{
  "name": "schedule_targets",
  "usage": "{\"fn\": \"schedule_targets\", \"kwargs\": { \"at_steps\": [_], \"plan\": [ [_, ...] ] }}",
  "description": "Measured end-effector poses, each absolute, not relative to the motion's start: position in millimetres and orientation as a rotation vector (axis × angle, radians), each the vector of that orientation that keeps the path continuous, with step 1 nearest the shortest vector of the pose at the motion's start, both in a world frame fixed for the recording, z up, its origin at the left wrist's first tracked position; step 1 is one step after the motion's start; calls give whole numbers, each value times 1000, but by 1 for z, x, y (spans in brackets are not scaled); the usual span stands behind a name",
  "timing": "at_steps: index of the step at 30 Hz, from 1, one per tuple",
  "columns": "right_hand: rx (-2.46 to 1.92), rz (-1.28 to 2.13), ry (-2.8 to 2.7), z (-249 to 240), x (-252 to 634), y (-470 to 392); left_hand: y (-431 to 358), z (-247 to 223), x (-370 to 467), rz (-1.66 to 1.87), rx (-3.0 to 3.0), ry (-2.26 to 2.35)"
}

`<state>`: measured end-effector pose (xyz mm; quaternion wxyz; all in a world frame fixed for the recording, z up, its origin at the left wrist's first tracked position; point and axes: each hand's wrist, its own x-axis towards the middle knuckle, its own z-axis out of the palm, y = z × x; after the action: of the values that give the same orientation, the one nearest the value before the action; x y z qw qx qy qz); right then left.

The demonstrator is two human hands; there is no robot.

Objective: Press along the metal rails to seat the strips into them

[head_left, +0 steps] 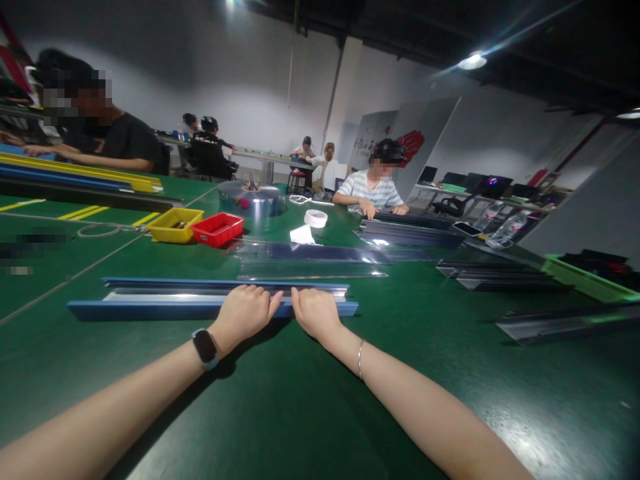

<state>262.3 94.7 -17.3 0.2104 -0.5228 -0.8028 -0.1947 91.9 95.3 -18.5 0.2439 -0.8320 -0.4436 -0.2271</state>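
Observation:
A long blue channel-shaped profile lies crosswise on the green table, with a shiny clear or metallic strip inside its trough. My left hand is wrapped over the profile right of its middle, fingers curled over the far side and thumb pointing right. Close beside it, my right hand grips the profile nearer its right end, thumb toward the left one. The fingertips of both hands are hidden behind the knuckles. A watch sits on my left wrist and a thin bracelet on my right.
Beyond the profile lie clear plastic strips, a yellow bin, a red bin and a tape roll. Dark profiles and a green basket are at right. Co-workers sit across the table and at far left.

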Motion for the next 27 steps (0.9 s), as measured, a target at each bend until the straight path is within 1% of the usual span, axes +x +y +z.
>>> {"fn": "schedule_targets", "kwargs": {
  "at_steps": [12,27],
  "plan": [
    [-1435,-577,-2255,-20,262,98,90,-19,97,-650,-2348,-1075],
    [-1411,-561,-2214,-21,262,97,88,-20,96,-608,-2357,-1149]
  ]
}}
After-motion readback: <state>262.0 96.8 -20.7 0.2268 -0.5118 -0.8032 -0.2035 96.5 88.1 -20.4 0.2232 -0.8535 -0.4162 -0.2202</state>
